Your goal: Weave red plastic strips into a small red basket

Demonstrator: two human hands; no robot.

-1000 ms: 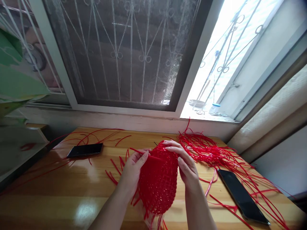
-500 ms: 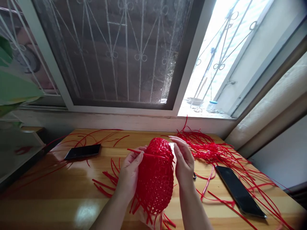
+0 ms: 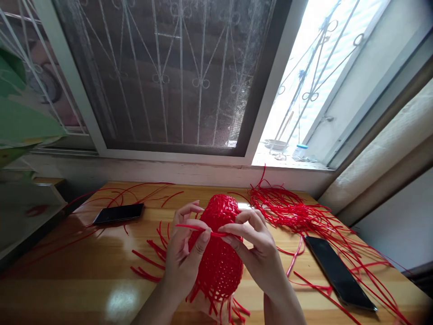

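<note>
A woven red piece (image 3: 219,271) with loose strand ends at its lower and left edges stands between my hands on the wooden table (image 3: 84,280). My left hand (image 3: 186,246) pinches a short red strand (image 3: 189,227) between thumb and fingers, in front of the weave's left side. From the right, my right hand (image 3: 255,241) pinches the same strand with thumb and forefinger. The strand runs across the weave between both hands, its free end pointing left. My fingers hide part of the weave.
A heap of red strands (image 3: 287,205) lies at the back right, trailing to the front right. One black phone (image 3: 340,273) lies at the right, another (image 3: 118,214) at the back left. Behind the table is a window (image 3: 172,155) with its sill.
My right hand has moved left from beside the weave and closed on the strand. My left hand has come slightly lower and to the right, with the strand still in it.
</note>
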